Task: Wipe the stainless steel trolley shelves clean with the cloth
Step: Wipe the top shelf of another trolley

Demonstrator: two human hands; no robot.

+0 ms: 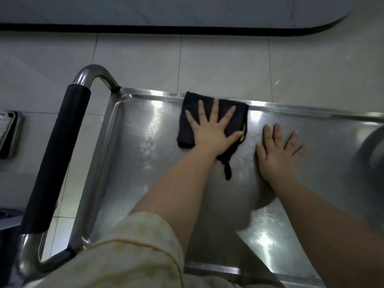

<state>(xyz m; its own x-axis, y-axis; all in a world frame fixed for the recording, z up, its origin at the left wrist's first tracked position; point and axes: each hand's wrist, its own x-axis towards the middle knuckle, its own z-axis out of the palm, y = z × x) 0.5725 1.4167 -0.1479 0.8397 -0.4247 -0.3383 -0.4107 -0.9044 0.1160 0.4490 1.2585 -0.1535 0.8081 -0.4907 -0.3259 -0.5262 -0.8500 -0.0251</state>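
Observation:
The stainless steel trolley's top shelf (145, 183) fills the middle of the view, shiny and streaked, with a raised rim. A folded black cloth (190, 119) with a small yellow tag lies near the shelf's far rim. My left hand (212, 129) presses flat on the cloth with its fingers spread, and a loose corner of the cloth trails toward me. To the right of the cloth, my right hand (278, 152) rests flat on the bare steel with nothing in it.
The trolley's push handle (56, 159), with a black foam grip, curves round the left end. A blurred round steel object (372, 163) sits at the right edge. A metal tray (9, 134) lies on the tiled floor at left. A dark-edged counter base (187, 30) runs along the far side.

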